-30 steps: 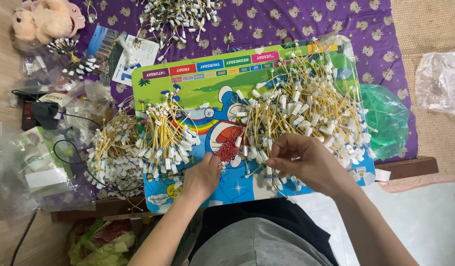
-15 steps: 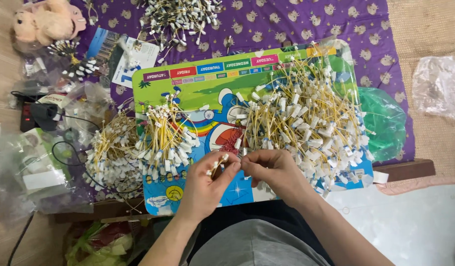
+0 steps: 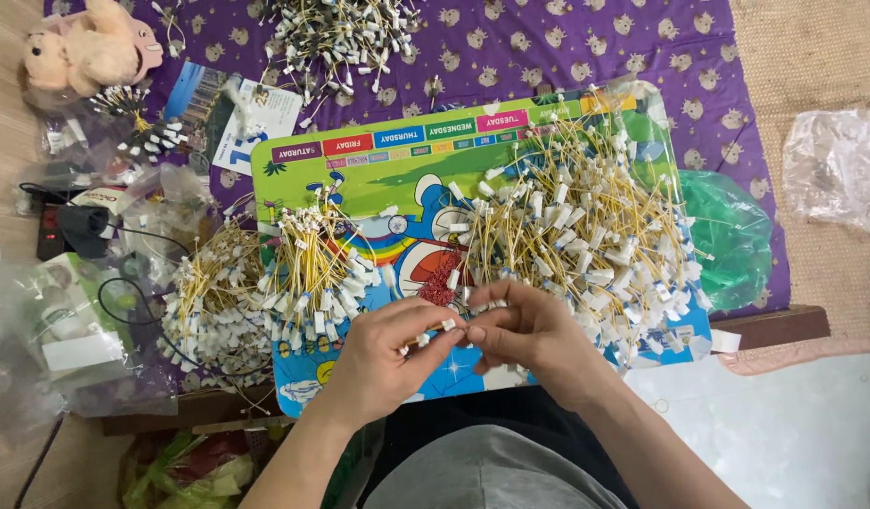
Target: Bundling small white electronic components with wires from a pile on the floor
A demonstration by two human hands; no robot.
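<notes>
Both hands meet over the near edge of the colourful cartoon board [image 3: 378, 170], right at its middle. The left hand [image 3: 383, 353] comes in from the lower left, its fingers [image 3: 444, 332] pinched on a short yellow wire with white end caps [image 3: 433, 330]. The right hand [image 3: 529, 330] closes in from the other side, fingers curled and pressed together on the same wire, so the fingertips of both hands touch. The wire sits between the two hands, just above the board's near edge; how many wires they hold cannot be told.

On the board's right half spreads a big loose heap of yellow wires [image 3: 586, 226], its near edge just beyond the right hand. On the board's left side lies a tidier bundle of wires [image 3: 312, 269], and just off the board's left edge sits another bundle [image 3: 213, 302]. A small red patch [image 3: 442, 280] shows on the board just beyond the hands.

Beyond the board's far edge, on the purple patterned cloth [image 3: 548, 47], is a scattered pile of wires [image 3: 345, 33]. A green plastic bag [image 3: 732, 236] sits off the board's right edge. A stuffed toy [image 3: 86, 47] lies far off the board's upper left corner.
</notes>
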